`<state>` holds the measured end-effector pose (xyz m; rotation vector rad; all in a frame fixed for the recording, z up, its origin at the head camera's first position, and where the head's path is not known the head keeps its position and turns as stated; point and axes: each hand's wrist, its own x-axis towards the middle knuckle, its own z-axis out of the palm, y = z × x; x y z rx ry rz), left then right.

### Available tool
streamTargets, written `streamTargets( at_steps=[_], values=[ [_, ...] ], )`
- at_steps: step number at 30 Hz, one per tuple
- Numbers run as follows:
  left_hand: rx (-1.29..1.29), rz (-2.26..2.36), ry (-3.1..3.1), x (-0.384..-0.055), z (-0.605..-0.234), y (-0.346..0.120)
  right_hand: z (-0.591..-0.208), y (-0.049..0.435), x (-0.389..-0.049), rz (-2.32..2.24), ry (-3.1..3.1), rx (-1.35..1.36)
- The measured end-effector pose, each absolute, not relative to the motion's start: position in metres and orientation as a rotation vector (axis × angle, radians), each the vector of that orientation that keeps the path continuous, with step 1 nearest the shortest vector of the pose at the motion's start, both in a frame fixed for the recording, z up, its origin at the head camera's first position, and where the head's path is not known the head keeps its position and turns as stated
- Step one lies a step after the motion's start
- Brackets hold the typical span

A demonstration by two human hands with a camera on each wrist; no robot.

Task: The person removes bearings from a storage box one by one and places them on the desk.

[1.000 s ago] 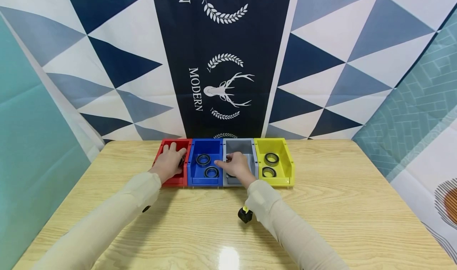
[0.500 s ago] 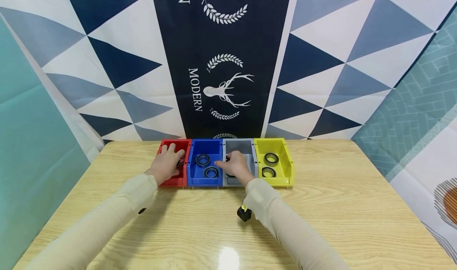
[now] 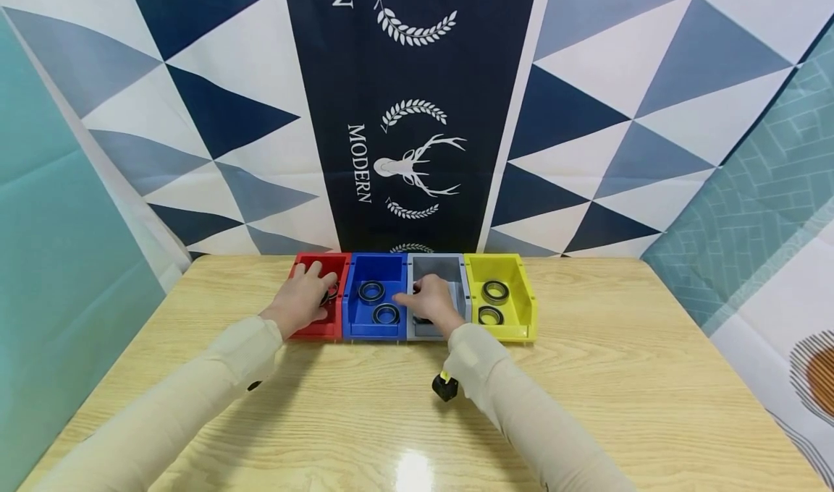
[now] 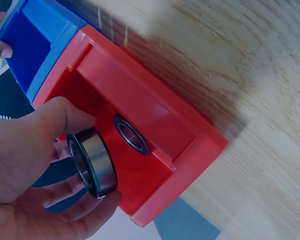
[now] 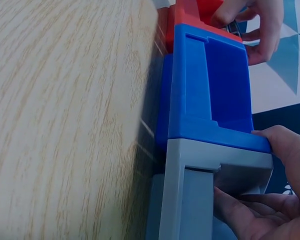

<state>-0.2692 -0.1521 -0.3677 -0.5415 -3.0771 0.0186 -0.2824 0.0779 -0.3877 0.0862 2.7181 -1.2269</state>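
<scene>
My left hand (image 3: pixel 300 297) is over the red bin (image 4: pixel 140 95), its thumb and fingers pinching a ball bearing (image 4: pixel 101 162) by the rim. On the bin's floor beneath lies another bearing (image 4: pixel 140 147). My right hand (image 3: pixel 430 300) reaches into the grey bin (image 5: pixel 190 155); its thumb (image 5: pixel 277 136) lies at the rim beside the blue bin (image 5: pixel 194 82), while the other fingers (image 5: pixel 232 205) bend down inside. A dark edge shows by those fingers in the head view; I cannot tell whether they hold anything.
The bins stand side by side at the table's (image 3: pixel 365 420) back edge. Two bearings lie in the blue bin, the upper bearing (image 3: pixel 361 291) near its middle. The yellow bin (image 3: pixel 495 264) at the right holds two more. A small black device (image 3: pixel 446 388) hangs below the right wrist.
My left hand and forearm have shifted slightly left, still over the red bin, and more of the bearing shows beside the fingers. The right hand stays in the grey bin.
</scene>
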Motion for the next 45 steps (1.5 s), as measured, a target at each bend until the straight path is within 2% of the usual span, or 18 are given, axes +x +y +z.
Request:
streamTargets(
  at_steps=[25,45],
  values=[
    [-0.583,0.060,-3.045,-0.251,-0.363,-0.150,-0.392,0.085,-0.281,-1.222,2.732,0.130],
    [-0.597,-0.053,-3.042,-0.229,-0.355,-0.168,-0.388,0.080,-0.281,-1.201,2.753,0.089]
  ],
)
